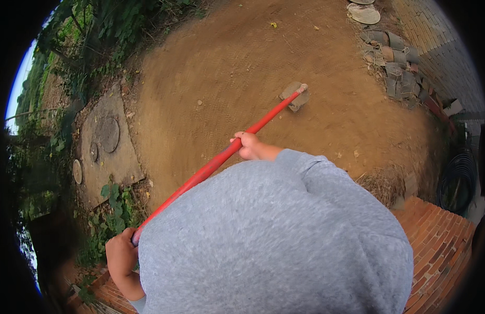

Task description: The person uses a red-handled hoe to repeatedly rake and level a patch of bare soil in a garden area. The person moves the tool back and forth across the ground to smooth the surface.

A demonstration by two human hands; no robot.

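Observation:
A long hoe with a red handle [200,172] slants across in front of me, from the lower left up toward the right. Its dull grey-brown blade [295,104] is at the far end, at the bare soil; whether it cuts into the ground I cannot tell. My left hand [121,255] is closed round the handle's near end, beside my body. Farther up, near the middle of the handle, my right hand [247,146] grips it with the fingers wrapped round. My grey top hides part of the right forearm and the ground below.
Brown soil [216,68] spreads ahead. At left lie a concrete slab [104,172] with a round lid [107,134] and leafy plants [117,209]. Stacked roof tiles [396,68], a coiled black hose [457,180] and dry straw [383,186] are at right. Brick paving [436,246] lies near me.

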